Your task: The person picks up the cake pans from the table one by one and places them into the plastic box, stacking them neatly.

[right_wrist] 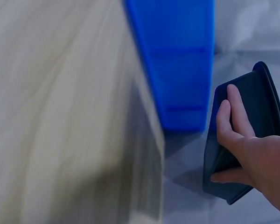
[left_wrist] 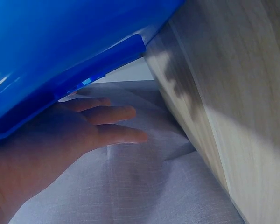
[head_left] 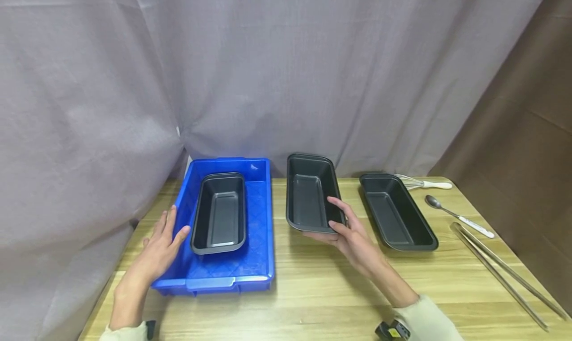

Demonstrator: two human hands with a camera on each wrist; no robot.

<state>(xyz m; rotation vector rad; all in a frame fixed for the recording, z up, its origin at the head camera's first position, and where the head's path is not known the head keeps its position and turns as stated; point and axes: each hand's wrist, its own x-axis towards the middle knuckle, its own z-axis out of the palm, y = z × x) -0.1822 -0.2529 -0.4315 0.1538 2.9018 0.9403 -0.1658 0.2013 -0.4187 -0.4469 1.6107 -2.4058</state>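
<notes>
My right hand point(head_left: 359, 244) grips a dark loaf pan point(head_left: 307, 197) by its near right corner, thumb and a finger over the rim and the rest underneath. In the right wrist view, fingers spread along the underside of this pan point(right_wrist: 261, 100), which is raised above the table. My left hand point(head_left: 154, 249) lies along the left rim of a blue plastic bin point(head_left: 271, 241), its fingers extended; the left wrist view shows them outside the bin's wall point(left_wrist: 60, 42). A second loaf pan point(head_left: 224, 214) sits inside the bin, toward its left side.
A third loaf pan point(head_left: 390, 209) stands on the wooden table point(head_left: 308, 301) at right. Beyond it are a whisk point(head_left: 424, 183), a spoon point(head_left: 460, 218) and long metal tongs point(head_left: 505, 271). Grey curtain point(head_left: 286, 73) hangs behind and along the left.
</notes>
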